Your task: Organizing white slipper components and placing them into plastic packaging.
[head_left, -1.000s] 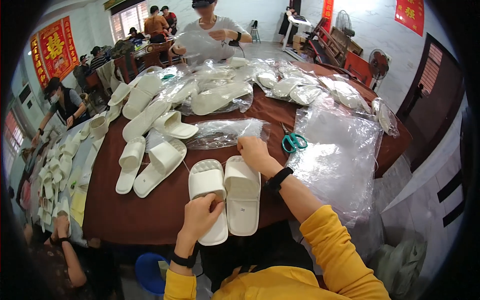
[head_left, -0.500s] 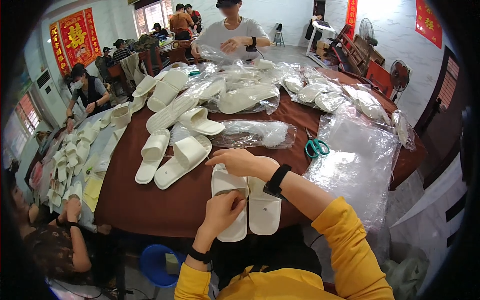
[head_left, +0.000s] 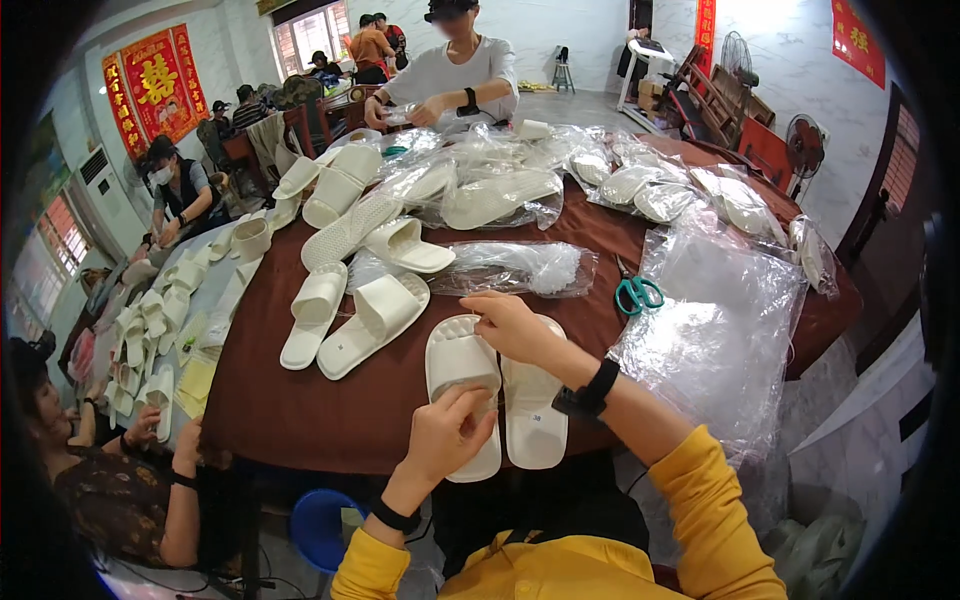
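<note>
A pair of cream open-toe slippers lies side by side at the table's front edge, the left slipper [head_left: 462, 352] partly under both my hands and the right slipper [head_left: 537, 425] with its heel showing. My left hand [head_left: 447, 430] is closed in a pinch at the rear edge of the left slipper's strap. Over the gap near the toes, my right hand [head_left: 518, 328] reaches across the right slipper's strap, its fingertips pinched together. Whatever thin thing the fingers may hold is too small to make out. Another cream slipper pair [head_left: 375, 325] sits to the left.
Teal-handled scissors [head_left: 638, 292] and a stack of clear plastic bags [head_left: 715, 320] lie at the right. Bagged slippers [head_left: 500, 195] pile up at the back. A person in white [head_left: 470, 80] handles plastic across the table. People at the left work among more slippers [head_left: 150, 320].
My right hand has moved right, from above the left slipper's toe to the gap between the slippers. My left hand's fingers have risen slightly. The person opposite has drawn the plastic leftward.
</note>
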`<state>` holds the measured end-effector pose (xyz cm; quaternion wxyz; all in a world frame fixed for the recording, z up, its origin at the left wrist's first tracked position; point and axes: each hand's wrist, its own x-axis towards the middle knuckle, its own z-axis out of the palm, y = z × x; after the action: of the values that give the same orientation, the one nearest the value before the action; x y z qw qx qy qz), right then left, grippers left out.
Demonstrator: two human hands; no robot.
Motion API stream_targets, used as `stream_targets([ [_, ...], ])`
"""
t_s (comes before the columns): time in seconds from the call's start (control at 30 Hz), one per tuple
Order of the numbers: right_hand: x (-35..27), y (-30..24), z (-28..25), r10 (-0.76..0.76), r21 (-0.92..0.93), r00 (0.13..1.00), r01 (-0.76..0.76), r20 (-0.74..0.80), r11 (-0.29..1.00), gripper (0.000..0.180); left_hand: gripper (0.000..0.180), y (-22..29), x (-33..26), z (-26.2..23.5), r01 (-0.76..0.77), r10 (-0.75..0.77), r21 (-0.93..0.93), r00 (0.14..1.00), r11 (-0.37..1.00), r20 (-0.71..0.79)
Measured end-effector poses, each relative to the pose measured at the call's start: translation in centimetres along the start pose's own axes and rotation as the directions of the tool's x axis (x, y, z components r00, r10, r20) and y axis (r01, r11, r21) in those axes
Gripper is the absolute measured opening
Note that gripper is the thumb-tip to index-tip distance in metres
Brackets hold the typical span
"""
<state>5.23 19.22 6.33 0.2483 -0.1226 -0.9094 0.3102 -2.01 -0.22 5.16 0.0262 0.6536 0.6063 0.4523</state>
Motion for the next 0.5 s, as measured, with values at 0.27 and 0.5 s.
stream_targets([
  [0.27,-2.4,-0.3,1.0,0.134,0.326,0.956,-0.043,-0.261,0.944,0.041,0.031,-3.2,6.5,-3.0,0.130,-0.130,-0.044,0.991,0.991,-0.007],
  [0.5,-2.8,0.8,1.4,0.171,0.578,0.942,0.030,-0.290,0.816,0.037,0.036,-6.3,8.2,1.0,0.378,-0.323,-0.489,0.926,0.786,0.198],
])
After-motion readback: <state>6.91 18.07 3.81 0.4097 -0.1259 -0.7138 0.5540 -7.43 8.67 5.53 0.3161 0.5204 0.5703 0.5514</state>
